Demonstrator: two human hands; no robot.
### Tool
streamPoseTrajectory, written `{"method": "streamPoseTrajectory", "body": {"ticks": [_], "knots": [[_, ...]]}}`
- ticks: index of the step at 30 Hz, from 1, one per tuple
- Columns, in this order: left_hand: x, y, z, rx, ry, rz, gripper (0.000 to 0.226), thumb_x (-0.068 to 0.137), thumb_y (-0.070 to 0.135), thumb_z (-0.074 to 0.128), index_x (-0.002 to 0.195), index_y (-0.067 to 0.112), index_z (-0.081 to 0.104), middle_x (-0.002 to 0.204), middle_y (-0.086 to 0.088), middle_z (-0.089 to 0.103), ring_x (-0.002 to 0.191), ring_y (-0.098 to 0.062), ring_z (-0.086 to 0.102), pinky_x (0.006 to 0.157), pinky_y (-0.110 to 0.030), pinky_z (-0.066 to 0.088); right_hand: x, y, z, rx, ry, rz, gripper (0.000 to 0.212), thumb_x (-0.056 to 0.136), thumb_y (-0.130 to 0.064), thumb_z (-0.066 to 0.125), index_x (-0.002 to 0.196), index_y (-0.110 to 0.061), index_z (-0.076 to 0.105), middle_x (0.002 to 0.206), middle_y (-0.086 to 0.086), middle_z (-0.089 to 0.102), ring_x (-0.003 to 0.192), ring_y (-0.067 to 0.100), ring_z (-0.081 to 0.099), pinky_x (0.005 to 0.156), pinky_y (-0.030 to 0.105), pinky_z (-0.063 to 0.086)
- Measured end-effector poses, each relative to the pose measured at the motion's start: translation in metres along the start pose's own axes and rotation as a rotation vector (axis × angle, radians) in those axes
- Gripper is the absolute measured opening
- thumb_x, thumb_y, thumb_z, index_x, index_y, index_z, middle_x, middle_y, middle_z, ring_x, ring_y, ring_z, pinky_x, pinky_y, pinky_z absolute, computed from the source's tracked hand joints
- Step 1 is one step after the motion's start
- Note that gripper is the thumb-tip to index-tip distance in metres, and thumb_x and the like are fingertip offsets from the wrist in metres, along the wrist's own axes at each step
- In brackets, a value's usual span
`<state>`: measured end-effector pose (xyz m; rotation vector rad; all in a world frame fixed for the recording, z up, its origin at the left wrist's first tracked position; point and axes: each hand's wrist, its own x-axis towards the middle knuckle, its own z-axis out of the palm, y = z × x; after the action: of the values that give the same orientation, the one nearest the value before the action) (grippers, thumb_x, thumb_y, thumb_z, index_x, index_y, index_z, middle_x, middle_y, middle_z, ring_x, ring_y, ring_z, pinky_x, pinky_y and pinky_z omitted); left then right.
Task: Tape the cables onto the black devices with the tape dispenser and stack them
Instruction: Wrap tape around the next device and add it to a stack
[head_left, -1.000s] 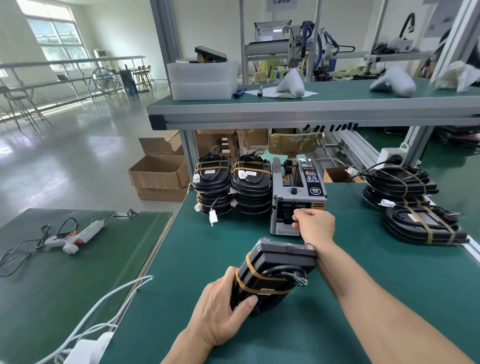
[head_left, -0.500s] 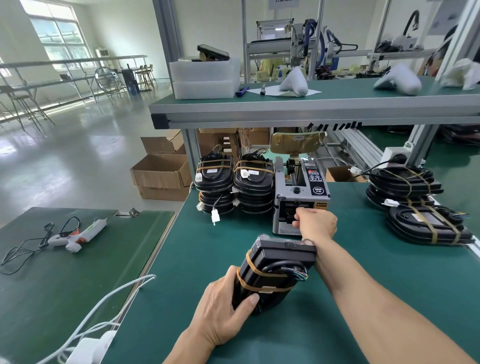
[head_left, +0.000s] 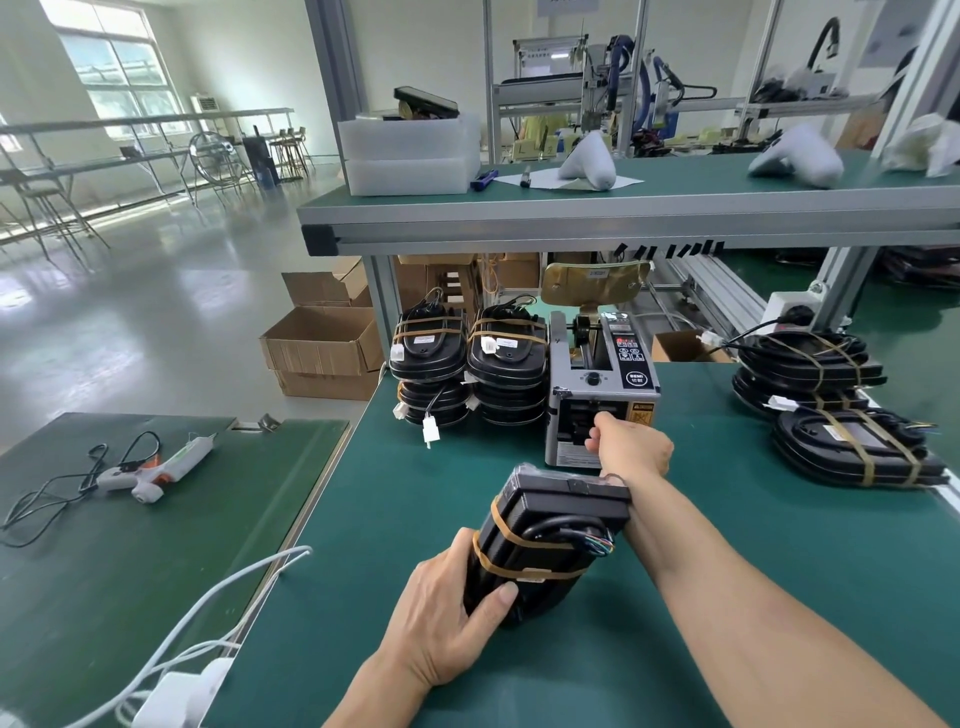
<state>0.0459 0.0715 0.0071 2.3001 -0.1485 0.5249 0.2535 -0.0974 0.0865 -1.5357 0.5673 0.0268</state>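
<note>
Head view, item as I log it: black device (head_left: 540, 540) tilted on the counter (head_left: 753, 519), rigid and likely weighty, left hand (head_left: 447, 618) wrapped around its lower edge, right hand (head_left: 631, 452) pinching at the tape dispenser (head_left: 597, 395) mouth, tape unseen.

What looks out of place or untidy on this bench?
Little stands out. A white connector hangs loose on its lead from the left stack of taped devices, and the device in the left hand shows bare coloured wire ends past its tape.
</note>
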Motion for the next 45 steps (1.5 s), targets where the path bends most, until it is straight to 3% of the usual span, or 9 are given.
{"method": "streamPoseTrajectory", "body": {"ticks": [3, 6, 11, 15, 18, 21, 24, 35, 45], "knots": [[0.001, 0.000, 0.001, 0.009, -0.003, 0.013, 0.043, 0.097, 0.064, 0.052, 0.103, 0.021, 0.054, 0.079, 0.010, 0.051, 0.068, -0.015, 0.050, 0.065, -0.044, 0.047, 0.001, 0.009, -0.010, 0.079, -0.066, 0.037, 0.019, 0.084, -0.017, 0.071, 0.065, -0.015, 0.070, 0.049, -0.007, 0.068, 0.069, 0.012, 0.074, 0.083, 0.030, 0.058], [0.000, 0.000, 0.001, 0.011, -0.007, 0.032, 0.037, 0.097, 0.062, 0.053, 0.104, 0.026, 0.052, 0.081, 0.014, 0.051, 0.068, -0.011, 0.050, 0.064, -0.036, 0.046, -0.008, 0.022, -0.028, 0.174, -0.165, 0.088, 0.007, 0.086, -0.014, 0.077, 0.081, -0.010, 0.074, 0.056, -0.006, 0.071, 0.057, 0.008, 0.068, 0.075, 0.025, 0.055], [0.000, -0.002, 0.001, 0.023, 0.001, 0.055, 0.030, 0.097, 0.070, 0.050, 0.101, 0.042, 0.042, 0.079, 0.016, 0.052, 0.067, -0.010, 0.049, 0.062, -0.027, 0.042, -0.046, 0.020, -0.070, 0.311, -0.404, 0.095, 0.003, 0.092, -0.019, 0.074, 0.089, -0.018, 0.073, 0.087, -0.001, 0.074, 0.085, 0.016, 0.066, 0.097, 0.040, 0.041], [-0.001, -0.003, 0.002, 0.032, 0.003, 0.067, 0.030, 0.097, 0.071, 0.050, 0.099, 0.043, 0.038, 0.074, 0.016, 0.048, 0.064, -0.009, 0.044, 0.061, -0.029, 0.040, -0.092, 0.011, -0.102, 0.287, -0.522, 0.000, 0.006, 0.090, -0.022, 0.073, 0.091, -0.018, 0.077, 0.088, 0.000, 0.074, 0.078, 0.015, 0.061, 0.078, 0.034, 0.043], [0.000, -0.004, 0.002, 0.030, 0.000, 0.060, 0.032, 0.096, 0.066, 0.054, 0.098, 0.037, 0.042, 0.074, 0.014, 0.049, 0.063, -0.010, 0.044, 0.060, -0.028, 0.039, -0.118, 0.014, -0.108, 0.293, -0.520, -0.055, 0.010, 0.088, -0.014, 0.075, 0.079, -0.016, 0.079, 0.091, 0.004, 0.076, 0.078, 0.014, 0.063, 0.081, 0.031, 0.047], [0.000, -0.003, 0.002, 0.031, -0.004, 0.050, 0.033, 0.095, 0.061, 0.057, 0.097, 0.030, 0.045, 0.073, 0.016, 0.048, 0.063, -0.009, 0.042, 0.060, -0.032, 0.040, -0.129, 0.019, -0.106, 0.337, -0.464, -0.100, 0.014, 0.084, -0.009, 0.078, 0.072, -0.013, 0.081, 0.107, 0.002, 0.078, 0.099, 0.013, 0.067, 0.104, 0.035, 0.046], [-0.001, -0.003, 0.002, 0.031, -0.006, 0.043, 0.031, 0.094, 0.059, 0.058, 0.096, 0.032, 0.044, 0.072, 0.017, 0.047, 0.062, -0.009, 0.042, 0.060, -0.031, 0.039, -0.130, 0.025, -0.101, 0.351, -0.448, -0.125, 0.015, 0.084, -0.005, 0.077, 0.071, -0.011, 0.082, 0.097, 0.000, 0.080, 0.123, 0.014, 0.063, 0.121, 0.044, 0.036], [-0.002, -0.002, 0.001, 0.023, -0.012, 0.040, 0.029, 0.094, 0.056, 0.059, 0.097, 0.031, 0.045, 0.072, 0.017, 0.046, 0.063, -0.010, 0.043, 0.061, -0.035, 0.042, -0.124, 0.032, -0.093, 0.379, -0.399, -0.107, 0.005, 0.081, -0.006, 0.081, 0.078, -0.010, 0.083, 0.109, 0.011, 0.078, 0.125, 0.024, 0.064, 0.120, 0.050, 0.037], [-0.002, -0.005, 0.003, 0.029, -0.002, 0.051, 0.029, 0.094, 0.057, 0.060, 0.096, 0.035, 0.042, 0.072, 0.016, 0.047, 0.063, -0.011, 0.043, 0.060, -0.035, 0.042, -0.127, 0.033, -0.090, 0.365, -0.353, -0.126, 0.014, 0.083, -0.005, 0.080, 0.075, -0.016, 0.084, 0.095, -0.005, 0.081, 0.121, 0.014, 0.065, 0.119, 0.044, 0.039]]}}
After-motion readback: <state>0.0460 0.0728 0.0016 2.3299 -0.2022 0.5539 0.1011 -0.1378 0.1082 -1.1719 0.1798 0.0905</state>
